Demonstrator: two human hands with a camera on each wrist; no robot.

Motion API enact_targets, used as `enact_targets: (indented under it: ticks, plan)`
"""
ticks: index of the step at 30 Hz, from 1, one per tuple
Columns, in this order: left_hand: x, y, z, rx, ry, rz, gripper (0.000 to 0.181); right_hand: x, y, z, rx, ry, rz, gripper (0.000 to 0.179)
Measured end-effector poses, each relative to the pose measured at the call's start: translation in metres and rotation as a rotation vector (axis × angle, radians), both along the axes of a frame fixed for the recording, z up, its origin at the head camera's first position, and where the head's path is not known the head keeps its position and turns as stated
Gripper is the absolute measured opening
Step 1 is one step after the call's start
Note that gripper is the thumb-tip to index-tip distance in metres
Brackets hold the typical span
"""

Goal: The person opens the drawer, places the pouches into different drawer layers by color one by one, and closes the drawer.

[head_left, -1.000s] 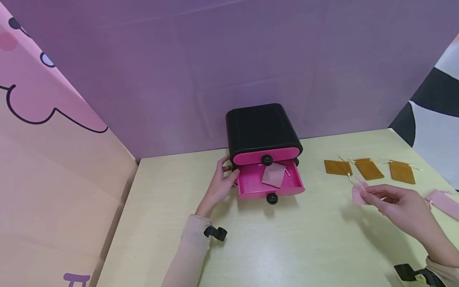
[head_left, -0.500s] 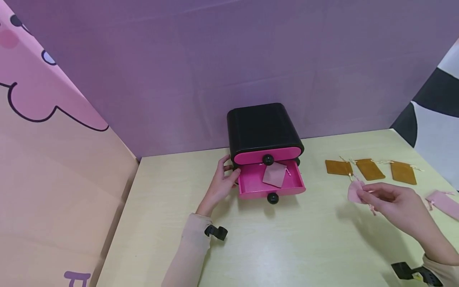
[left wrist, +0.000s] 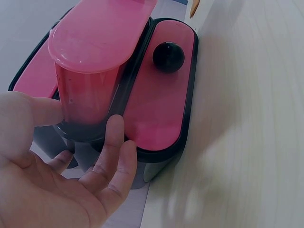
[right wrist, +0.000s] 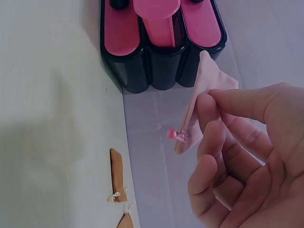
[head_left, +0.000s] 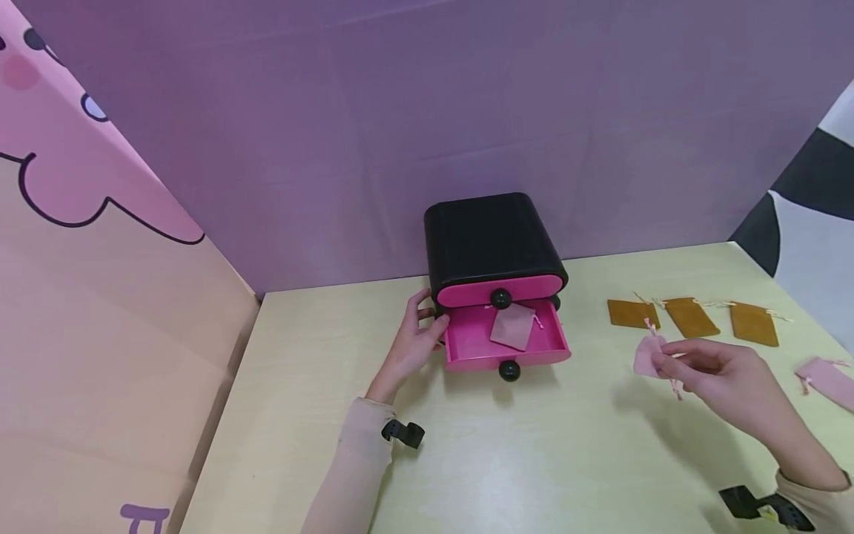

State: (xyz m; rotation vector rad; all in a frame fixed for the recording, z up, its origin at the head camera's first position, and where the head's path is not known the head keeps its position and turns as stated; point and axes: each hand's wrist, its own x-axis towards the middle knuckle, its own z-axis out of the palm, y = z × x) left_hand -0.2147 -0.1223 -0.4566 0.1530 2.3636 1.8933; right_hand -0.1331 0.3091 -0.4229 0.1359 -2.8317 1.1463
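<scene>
A black cabinet [head_left: 494, 233] with pink drawers stands against the purple backdrop. Its middle drawer [head_left: 467, 337] is pulled out, and a pink pouch [head_left: 512, 326] lies inside. My left hand [head_left: 410, 348] touches the cabinet's left side; in the left wrist view, its thumb lies against the open drawer's side and its fingers are loosely bent. To the right, my right hand [head_left: 727, 378] pinches a small pink drawstring pouch [head_left: 647, 356] between thumb and fingertips, held above the table. The right wrist view shows that pouch [right wrist: 204, 80] partly folded, with its pink cord hanging.
Three brown drawstring pouches [head_left: 690, 317] lie in a row on the table [head_left: 300, 445] behind my right hand. Another pink pouch [head_left: 827, 382] lies at the right edge of view. A purple cloth [head_left: 333, 148] hangs behind, and a patterned panel [head_left: 100, 334] borders the left.
My right hand has moved slightly left with the pink pouch, whose cord now shows more clearly. The left hand stays at the cabinet, and the drawer remains out.
</scene>
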Motion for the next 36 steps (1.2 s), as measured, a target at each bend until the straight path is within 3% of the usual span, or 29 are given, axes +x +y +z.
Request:
enact_targets:
  ticks: [36]
  plan:
    - [-0.002, -0.001, -0.004, -0.011, -0.008, -0.002, 0.067, -0.013, -0.033, 0.011, 0.044, -0.022, 0.073, 0.032]
